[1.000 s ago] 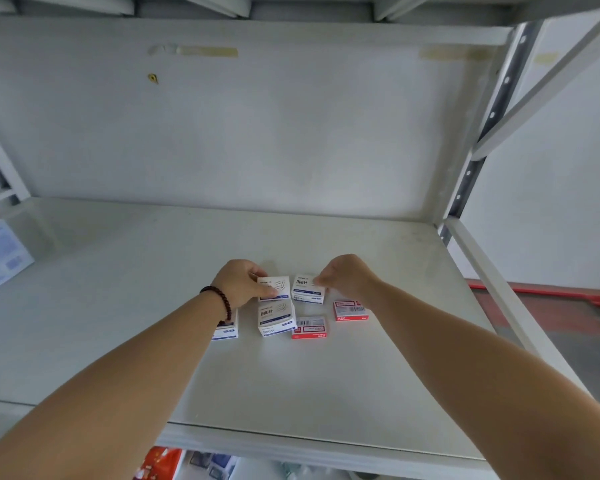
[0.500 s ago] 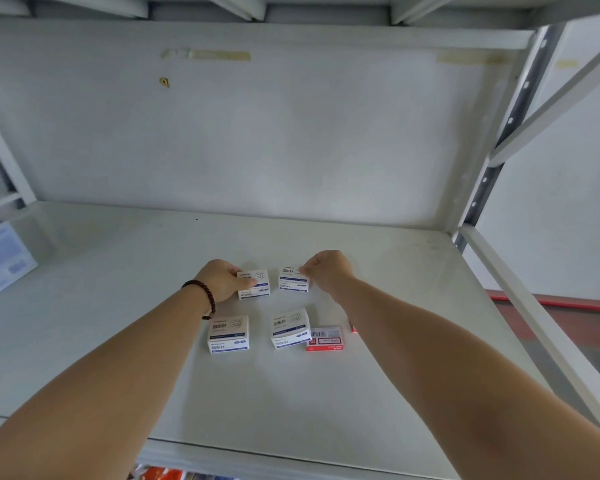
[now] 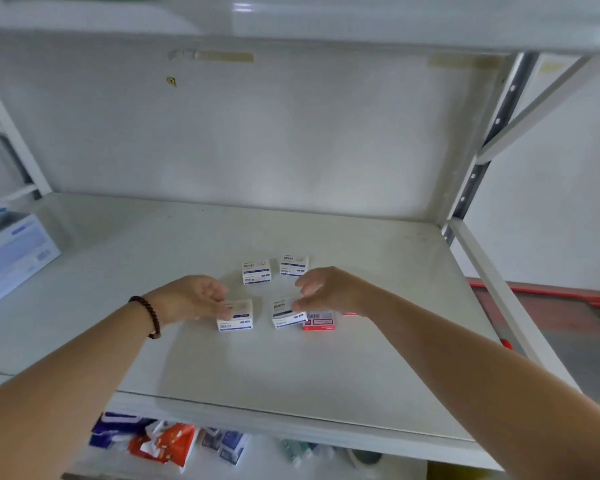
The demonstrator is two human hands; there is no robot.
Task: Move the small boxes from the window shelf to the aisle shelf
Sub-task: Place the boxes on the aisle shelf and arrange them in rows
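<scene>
Small boxes lie grouped mid-shelf (image 3: 326, 393), nearer its front edge than the back wall: two white ones (image 3: 256, 271) behind, two more and a red one (image 3: 318, 320) in front; left hand (image 3: 191, 299) and right hand (image 3: 326, 289) hover open, fingertips brushing the front white pair, grip released; I judge this the arranging step; next, each hand must close on a box.

both hands have let go of the two far white boxes (image 3: 256, 271) (image 3: 293, 265) and pulled back: left hand (image 3: 196, 297) now over the near-left box (image 3: 235, 315), right hand (image 3: 321, 289) over the near-middle box (image 3: 286, 313), fingers loosely spread.
</scene>
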